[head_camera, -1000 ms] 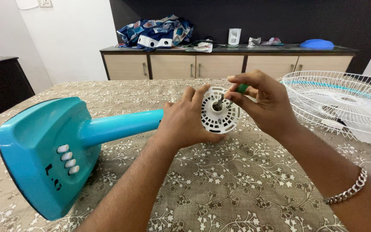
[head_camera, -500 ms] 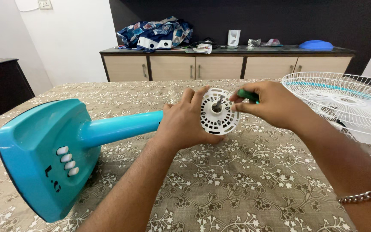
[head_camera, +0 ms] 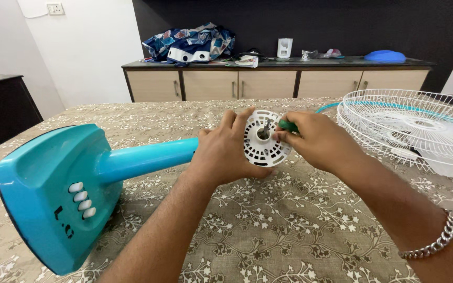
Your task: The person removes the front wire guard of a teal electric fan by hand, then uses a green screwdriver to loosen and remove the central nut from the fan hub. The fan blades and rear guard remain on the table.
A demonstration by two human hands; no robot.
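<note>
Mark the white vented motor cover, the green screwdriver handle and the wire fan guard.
white vented motor cover [head_camera: 262, 147], head view, lower slotted face below the hub.
green screwdriver handle [head_camera: 288, 125], head view, the handle's exposed end above the right hand's fingers.
wire fan guard [head_camera: 420, 126], head view, central ring of the grille.

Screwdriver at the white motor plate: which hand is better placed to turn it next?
The right. The right hand already grips the green-handled screwdriver, its tip at the white vented plate. The left hand is wrapped around the fan's head behind that plate, steadying it on the table.
</note>
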